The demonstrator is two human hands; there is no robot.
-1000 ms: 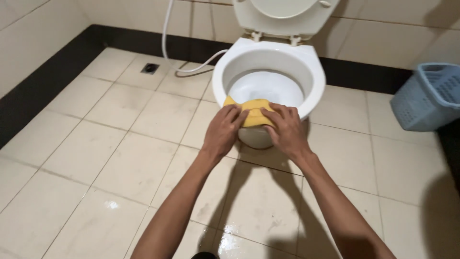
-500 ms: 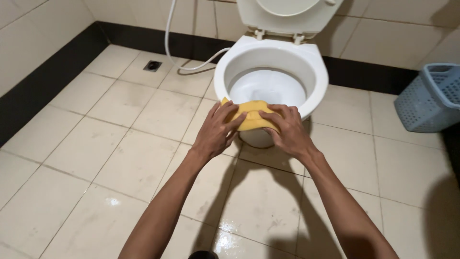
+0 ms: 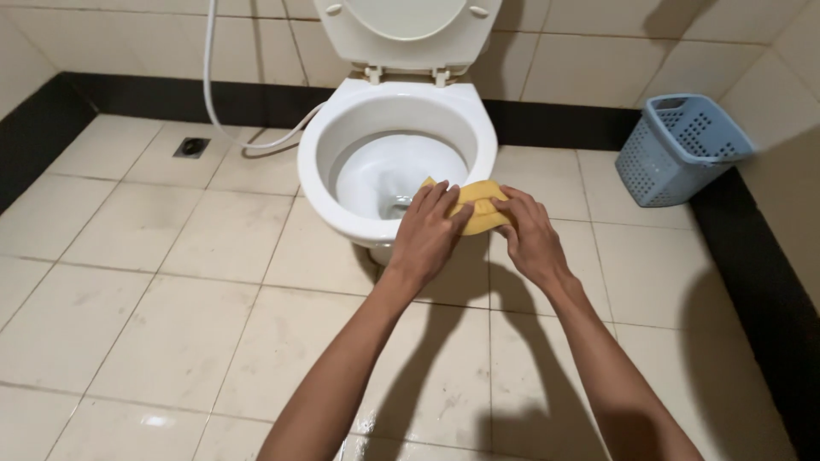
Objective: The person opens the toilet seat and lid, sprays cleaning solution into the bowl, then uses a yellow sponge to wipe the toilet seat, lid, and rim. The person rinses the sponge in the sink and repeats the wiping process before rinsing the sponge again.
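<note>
I see glossy beige floor tiles (image 3: 171,341) filling the frame. At upper centre stands a smooth white toilet bowl (image 3: 342,154), lid raised; a perforated blue basket (image 3: 679,149) sits upper right. My left hand (image 3: 427,235) presses flat and my right hand (image 3: 530,235) pinches a folded yellow cloth (image 3: 478,198) on the bowl's front-right rim.

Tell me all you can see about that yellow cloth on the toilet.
The cloth is yellow, soft-looking and bunched into folds. It lies draped over the front right rim of the white toilet, one corner reaching toward the bowl. The left hand presses flat on its left part, and the right hand grips its right edge, so much of it is covered. Whether it is wet cannot be told.
</note>
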